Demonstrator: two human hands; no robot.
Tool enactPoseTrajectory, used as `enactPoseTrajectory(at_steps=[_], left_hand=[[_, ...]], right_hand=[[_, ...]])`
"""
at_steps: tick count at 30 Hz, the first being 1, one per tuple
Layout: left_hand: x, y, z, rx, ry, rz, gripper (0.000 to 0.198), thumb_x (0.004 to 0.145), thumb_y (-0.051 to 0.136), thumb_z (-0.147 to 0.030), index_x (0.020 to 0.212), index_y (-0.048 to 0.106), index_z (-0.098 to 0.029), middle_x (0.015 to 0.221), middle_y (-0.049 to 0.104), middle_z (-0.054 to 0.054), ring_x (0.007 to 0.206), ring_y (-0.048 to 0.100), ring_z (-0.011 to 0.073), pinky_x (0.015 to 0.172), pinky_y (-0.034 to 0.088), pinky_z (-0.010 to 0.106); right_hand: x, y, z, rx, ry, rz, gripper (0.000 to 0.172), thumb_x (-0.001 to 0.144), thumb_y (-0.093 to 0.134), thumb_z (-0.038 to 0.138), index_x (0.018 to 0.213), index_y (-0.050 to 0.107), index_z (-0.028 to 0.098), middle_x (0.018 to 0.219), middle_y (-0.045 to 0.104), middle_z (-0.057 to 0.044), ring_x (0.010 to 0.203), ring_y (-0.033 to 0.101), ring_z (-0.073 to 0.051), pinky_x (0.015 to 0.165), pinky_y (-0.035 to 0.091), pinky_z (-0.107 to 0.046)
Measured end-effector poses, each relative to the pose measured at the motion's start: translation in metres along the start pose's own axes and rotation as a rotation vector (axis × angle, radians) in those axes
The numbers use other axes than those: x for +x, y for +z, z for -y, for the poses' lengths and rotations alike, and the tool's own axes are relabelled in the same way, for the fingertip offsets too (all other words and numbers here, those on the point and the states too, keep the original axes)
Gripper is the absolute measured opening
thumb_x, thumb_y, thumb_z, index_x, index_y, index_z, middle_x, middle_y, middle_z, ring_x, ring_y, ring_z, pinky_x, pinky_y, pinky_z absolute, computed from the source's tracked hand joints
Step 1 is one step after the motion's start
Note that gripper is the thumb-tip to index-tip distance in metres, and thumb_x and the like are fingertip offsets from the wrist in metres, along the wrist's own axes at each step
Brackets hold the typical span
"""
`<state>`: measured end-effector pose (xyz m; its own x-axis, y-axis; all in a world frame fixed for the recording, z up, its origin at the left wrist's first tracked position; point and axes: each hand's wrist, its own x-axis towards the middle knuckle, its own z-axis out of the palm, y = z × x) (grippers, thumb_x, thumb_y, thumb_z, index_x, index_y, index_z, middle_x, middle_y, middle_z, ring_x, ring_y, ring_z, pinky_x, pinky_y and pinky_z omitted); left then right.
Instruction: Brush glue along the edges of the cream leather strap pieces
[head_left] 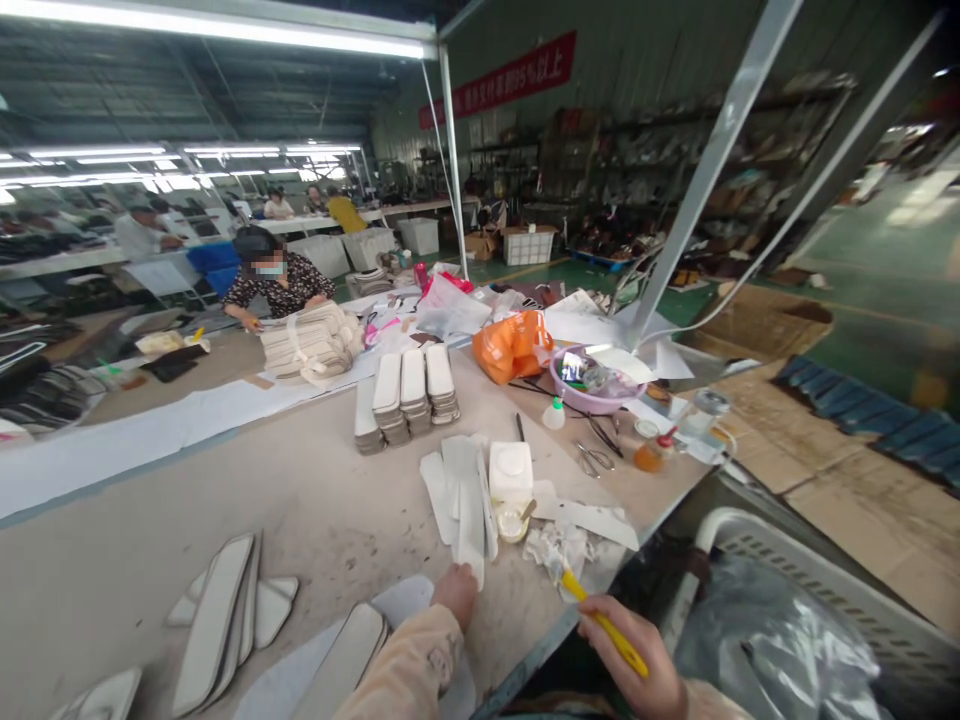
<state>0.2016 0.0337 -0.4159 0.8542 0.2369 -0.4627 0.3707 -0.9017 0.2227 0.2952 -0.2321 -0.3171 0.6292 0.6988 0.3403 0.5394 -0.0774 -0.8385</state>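
Observation:
My left hand [454, 597] is closed on the near end of a long white strip [470, 515], which lies on a loose pile of similar pieces. In my right hand [637, 650], at the table's edge, is a brush with a yellow handle [611, 632]. Its head touches or lies just over crumpled whitish film [556, 548], so the bristles are hard to make out. Beyond the film stand a small open tub [513, 522] of pale stuff with a little stick in it and a white square container [511, 470]. Partly under my left forearm lies a rounded light panel [346, 650].
Stacked rounded panels [401, 385] stand mid-table; more panels [217, 620] fan out at left. Scissors [595, 458], an orange bag [514, 345] and a purple basin [600, 400] are at right. A plastic-filled basket [795, 640] adjoins the edge. A co-worker [277, 280] sits across.

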Motion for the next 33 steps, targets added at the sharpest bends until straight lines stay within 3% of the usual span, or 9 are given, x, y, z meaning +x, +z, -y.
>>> enactPoseTrajectory(at_steps=[5,10,13,16,20,25,28,30,33], left_hand=[[0.003,-0.003,-0.006,0.035,-0.066,-0.008,0.03,0.076,0.041,0.001,0.087,0.068,-0.007,0.1,0.062,0.018,0.097,0.059,0.026,0.079,0.048,0.033],[-0.011,-0.009,-0.008,-0.034,-0.13,-0.143,0.026,0.082,0.042,-0.01,0.1,0.06,-0.01,0.105,0.061,0.014,0.091,0.061,0.0207,0.079,0.046,0.03],[-0.043,-0.017,-0.006,-0.199,-0.143,-0.407,0.027,0.089,0.033,-0.018,0.101,0.057,-0.014,0.1,0.062,0.011,0.094,0.06,0.0191,0.083,0.045,0.029],[-0.093,-0.027,-0.007,-0.511,-0.111,-0.732,0.023,0.09,0.036,-0.026,0.092,0.057,-0.018,0.091,0.064,0.008,0.087,0.06,0.0182,0.078,0.045,0.028],[-0.165,-0.031,-0.015,-0.902,-0.182,-0.93,0.021,0.09,0.042,-0.037,0.086,0.053,-0.019,0.069,0.055,0.0,0.063,0.052,0.0137,0.059,0.041,0.023],[-0.233,-0.009,-0.024,-1.265,-0.23,-1.026,0.024,0.087,0.05,-0.042,0.083,0.051,-0.018,0.066,0.046,-0.003,0.061,0.045,0.0102,0.056,0.038,0.02],[-0.258,0.015,-0.021,-1.456,-0.303,-1.039,0.025,0.085,0.054,-0.043,0.082,0.049,-0.018,0.064,0.042,-0.004,0.058,0.041,0.0079,0.054,0.036,0.019],[-0.27,0.034,-0.015,-1.573,-0.39,-1.098,0.027,0.083,0.056,-0.044,0.084,0.048,-0.019,0.063,0.042,-0.005,0.056,0.041,0.007,0.052,0.036,0.018],[-0.285,0.062,-0.002,-1.581,-0.601,-1.168,0.029,0.08,0.057,-0.046,0.084,0.05,-0.018,0.064,0.047,-0.004,0.057,0.047,0.0087,0.054,0.041,0.02]], right_hand=[[0.002,-0.007,-0.005,0.002,-0.017,0.006,0.011,0.088,0.051,0.02,0.098,0.056,0.023,0.072,0.063,0.001,0.063,0.062,-0.012,0.06,0.05,-0.02],[0.002,-0.008,-0.01,0.002,-0.05,0.021,0.016,0.088,0.052,0.018,0.102,0.056,0.024,0.077,0.064,0.0,0.067,0.063,-0.012,0.064,0.051,-0.02],[0.002,-0.008,-0.017,-0.023,-0.091,0.009,0.017,0.088,0.053,0.018,0.104,0.057,0.024,0.086,0.067,-0.002,0.077,0.065,-0.015,0.071,0.053,-0.022],[0.01,0.0,-0.025,-0.044,-0.128,0.021,0.021,0.088,0.053,0.019,0.108,0.058,0.025,0.097,0.068,-0.004,0.089,0.066,-0.018,0.079,0.053,-0.024],[0.034,0.03,-0.031,0.035,-0.123,0.031,0.02,0.088,0.052,0.024,0.108,0.056,0.024,0.113,0.065,-0.008,0.107,0.061,-0.021,0.092,0.05,-0.032],[0.06,0.092,-0.025,0.261,-0.027,0.15,0.023,0.082,0.059,0.037,0.099,0.049,0.024,0.118,0.063,-0.01,0.112,0.057,-0.024,0.094,0.049,-0.039],[0.061,0.124,-0.015,0.356,0.134,0.292,0.031,0.078,0.062,0.044,0.097,0.048,0.025,0.101,0.066,-0.006,0.085,0.065,-0.02,0.073,0.056,-0.032],[0.058,0.14,-0.009,0.342,0.209,0.373,0.035,0.074,0.066,0.045,0.095,0.049,0.025,0.081,0.062,0.001,0.065,0.061,-0.016,0.059,0.055,-0.027],[0.055,0.162,-0.001,0.294,0.164,0.39,0.034,0.071,0.069,0.046,0.088,0.05,0.023,0.074,0.054,0.003,0.064,0.056,-0.015,0.058,0.051,-0.024]])
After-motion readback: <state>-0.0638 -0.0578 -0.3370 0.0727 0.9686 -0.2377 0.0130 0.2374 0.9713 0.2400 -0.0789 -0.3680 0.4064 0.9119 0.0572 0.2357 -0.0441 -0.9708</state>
